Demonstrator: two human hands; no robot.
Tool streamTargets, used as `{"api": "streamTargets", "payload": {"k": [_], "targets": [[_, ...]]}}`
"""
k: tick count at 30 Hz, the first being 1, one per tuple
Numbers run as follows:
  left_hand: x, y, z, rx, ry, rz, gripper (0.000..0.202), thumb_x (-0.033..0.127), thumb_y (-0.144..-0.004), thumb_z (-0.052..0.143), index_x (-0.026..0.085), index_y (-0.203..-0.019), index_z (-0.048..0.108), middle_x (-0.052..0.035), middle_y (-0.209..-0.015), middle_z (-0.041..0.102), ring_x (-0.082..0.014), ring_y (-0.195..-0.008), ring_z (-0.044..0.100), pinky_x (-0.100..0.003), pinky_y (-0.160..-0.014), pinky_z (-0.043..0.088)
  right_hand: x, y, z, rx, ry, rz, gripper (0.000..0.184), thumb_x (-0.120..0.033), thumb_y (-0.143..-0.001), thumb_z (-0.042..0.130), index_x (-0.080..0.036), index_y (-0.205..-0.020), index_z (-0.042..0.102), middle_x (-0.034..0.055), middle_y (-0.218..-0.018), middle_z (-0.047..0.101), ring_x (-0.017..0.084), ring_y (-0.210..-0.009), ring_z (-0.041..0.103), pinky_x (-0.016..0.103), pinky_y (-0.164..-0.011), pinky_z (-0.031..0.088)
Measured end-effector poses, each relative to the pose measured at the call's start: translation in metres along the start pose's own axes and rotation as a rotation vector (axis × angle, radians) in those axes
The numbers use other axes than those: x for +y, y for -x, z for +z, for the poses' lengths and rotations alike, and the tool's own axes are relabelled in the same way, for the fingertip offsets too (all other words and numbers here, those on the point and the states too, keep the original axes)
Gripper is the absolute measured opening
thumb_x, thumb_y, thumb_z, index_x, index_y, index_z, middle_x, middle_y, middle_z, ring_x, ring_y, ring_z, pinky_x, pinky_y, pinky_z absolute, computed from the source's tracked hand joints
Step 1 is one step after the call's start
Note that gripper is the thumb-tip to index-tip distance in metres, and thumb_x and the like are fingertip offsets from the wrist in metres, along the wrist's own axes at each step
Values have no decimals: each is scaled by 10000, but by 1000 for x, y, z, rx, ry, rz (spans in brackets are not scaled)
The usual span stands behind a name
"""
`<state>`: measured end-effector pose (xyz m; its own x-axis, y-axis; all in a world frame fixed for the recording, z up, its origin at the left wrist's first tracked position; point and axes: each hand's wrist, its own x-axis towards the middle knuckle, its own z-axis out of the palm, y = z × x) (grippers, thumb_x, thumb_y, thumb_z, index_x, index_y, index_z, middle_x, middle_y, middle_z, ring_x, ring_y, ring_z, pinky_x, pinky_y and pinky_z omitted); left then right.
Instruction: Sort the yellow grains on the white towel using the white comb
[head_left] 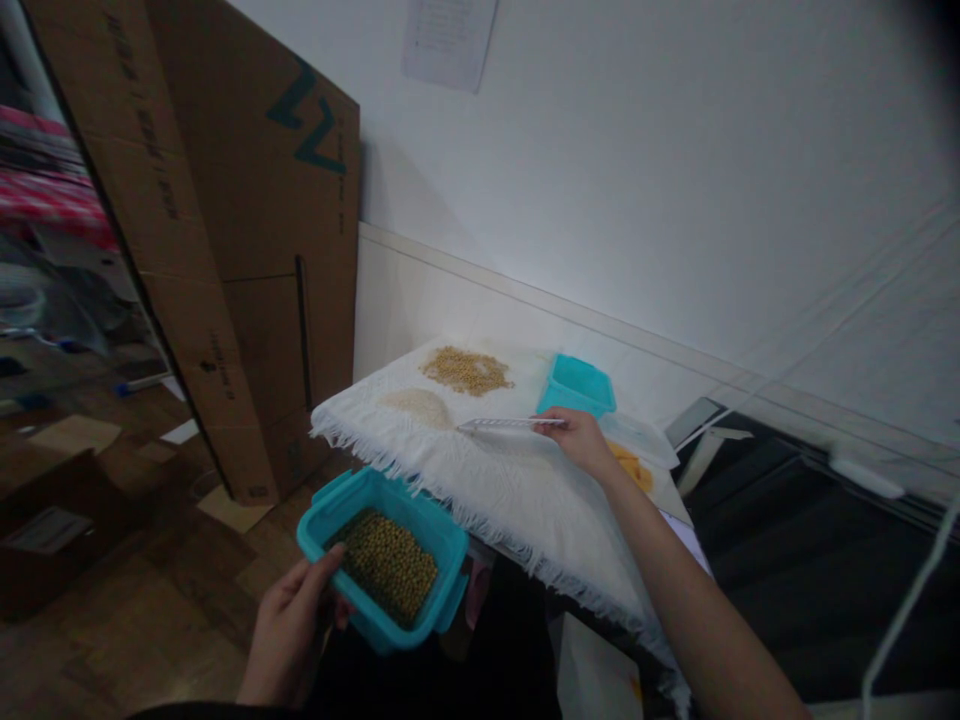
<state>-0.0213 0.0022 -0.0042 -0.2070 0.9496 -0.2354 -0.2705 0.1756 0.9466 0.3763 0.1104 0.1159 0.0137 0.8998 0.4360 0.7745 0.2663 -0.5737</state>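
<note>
The teal rectangular plastic tub [375,490], rim pinched in the left grip [296,600], already holds greenish beans [394,570]; the right grip [576,437] closes on a thin white strip [499,424] beside pale grain [421,406], still loose, like the tan beans [465,371], on white fringed cloth [517,485].

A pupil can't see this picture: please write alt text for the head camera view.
A person's left hand holds a teal tub of greenish beans beside a fringed white cloth; the right hand holds a thin white tool near a pale grain heap. Beyond it lies a tan pile, with another teal tub to its right.
</note>
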Motion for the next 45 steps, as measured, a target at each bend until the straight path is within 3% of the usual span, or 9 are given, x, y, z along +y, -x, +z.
{"api": "streamTargets", "payload": {"k": [4,10,18,28,36,45], "targets": [[-9,-4,-4,-32,133,-118,429,540,-691,859,184,-578,648,37,-474,572,-112,-416,516,-217,-420,409,-6,10,-8,-32,-25,18,236,-468,-801,733,-247,-824,811,46,-839,815,263,-788,740,355,-735,534],[-7,-4,-4,-29,138,-107,412,514,-700,858,183,-574,650,32,-480,576,-108,-420,516,-213,-419,407,-9,13,-12,23,-28,29,296,-525,-789,728,-241,-815,806,44,-803,803,260,-761,731,348,-719,544],[-9,-5,-5,-27,144,-134,422,528,-705,867,191,-574,648,42,-474,570,-96,-409,505,-200,-411,395,14,22,-6,161,48,100,304,-511,-793,700,-225,-828,798,29,-743,774,220,-658,668,312,-621,488],[-7,-2,-2,-39,121,-127,433,546,-683,866,184,-571,656,28,-470,586,-111,-416,519,-209,-425,410,13,31,0,135,8,81,318,-546,-797,709,-247,-834,812,40,-796,802,251,-719,719,336,-666,529],[-9,1,0,-31,165,-90,404,503,-737,851,182,-598,651,39,-492,586,-94,-422,525,-189,-422,406,-2,50,9,161,33,91,277,-498,-828,681,-262,-849,825,48,-826,813,247,-690,712,341,-659,527],[-3,5,5,-35,133,-132,473,575,-637,879,176,-556,636,25,-449,574,-96,-410,516,-208,-435,415,-32,85,32,232,-60,89,218,-423,-870,659,-297,-887,836,33,-902,829,274,-836,774,381,-816,602]]}}
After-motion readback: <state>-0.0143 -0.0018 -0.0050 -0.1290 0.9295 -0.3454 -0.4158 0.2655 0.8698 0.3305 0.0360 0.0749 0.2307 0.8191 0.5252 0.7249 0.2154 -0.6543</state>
